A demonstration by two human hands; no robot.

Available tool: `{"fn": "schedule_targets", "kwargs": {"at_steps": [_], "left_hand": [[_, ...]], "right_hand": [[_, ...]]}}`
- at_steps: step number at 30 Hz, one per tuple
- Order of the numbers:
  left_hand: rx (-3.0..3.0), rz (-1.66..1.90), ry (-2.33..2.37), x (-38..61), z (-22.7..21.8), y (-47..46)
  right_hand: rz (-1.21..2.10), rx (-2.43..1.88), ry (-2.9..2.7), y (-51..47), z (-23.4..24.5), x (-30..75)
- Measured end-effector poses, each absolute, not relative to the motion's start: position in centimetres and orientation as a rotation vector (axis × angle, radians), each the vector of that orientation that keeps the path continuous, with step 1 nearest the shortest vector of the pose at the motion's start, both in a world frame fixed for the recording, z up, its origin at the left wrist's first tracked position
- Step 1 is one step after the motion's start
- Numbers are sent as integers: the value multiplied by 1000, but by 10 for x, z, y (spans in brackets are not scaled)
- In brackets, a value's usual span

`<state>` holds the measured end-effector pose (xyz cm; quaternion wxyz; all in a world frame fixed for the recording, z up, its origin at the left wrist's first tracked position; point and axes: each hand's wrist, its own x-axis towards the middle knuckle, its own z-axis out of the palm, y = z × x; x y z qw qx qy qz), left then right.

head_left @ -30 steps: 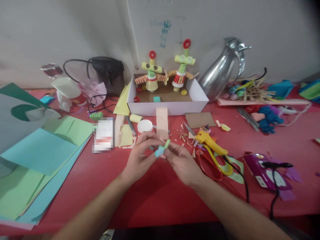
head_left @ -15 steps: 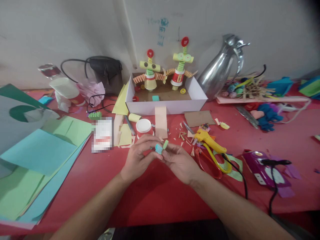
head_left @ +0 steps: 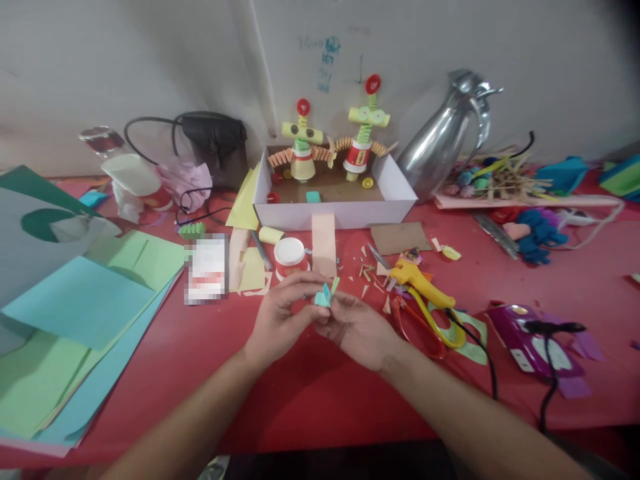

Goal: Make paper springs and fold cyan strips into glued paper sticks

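Both my hands meet above the red table (head_left: 320, 393) in front of me. My left hand (head_left: 280, 320) and my right hand (head_left: 360, 327) pinch a small folded strip of blue and green paper (head_left: 325, 295) between their fingertips. The strip sticks up a little above the fingers. Just beyond it stands a small white-lidded pot (head_left: 289, 256) and a peach paper strip (head_left: 324, 244).
A white box (head_left: 335, 213) holds two paper-cup figures (head_left: 303, 148) at the back. Coloured paper sheets (head_left: 75, 313) lie at left. A yellow glue gun (head_left: 420, 283), red scissors (head_left: 415, 330), a purple packet (head_left: 530, 343) and a metal jug (head_left: 445, 137) sit at right.
The paper piece has been worked tighter between the fingertips and now stands more upright. The hands stay in nearly the same spot.
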<state>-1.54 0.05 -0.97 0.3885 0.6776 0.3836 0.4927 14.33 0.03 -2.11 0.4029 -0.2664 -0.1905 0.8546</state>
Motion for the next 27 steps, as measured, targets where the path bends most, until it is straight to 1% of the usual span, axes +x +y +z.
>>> {"fn": "schedule_targets", "kwargs": {"at_steps": [7,12,16,21,27], "left_hand": [[1915,1362,1058,-19,-7,-3],[1997,1408,1057,-15,-8,-3],[1890,1240,1095,-16,-11,1],[1629,979,904,-25,-6,9],[1507,1161,1005,-17,-3,5]], "right_hand": [[2180,-705,-449,-2,-21,142],[2156,-682,-534,-1,-21,143],[2053,-699,-594,4,-20,146],[2076,-797,-732,9,-20,151],[1999,-883,-728,10,-20,152]]}}
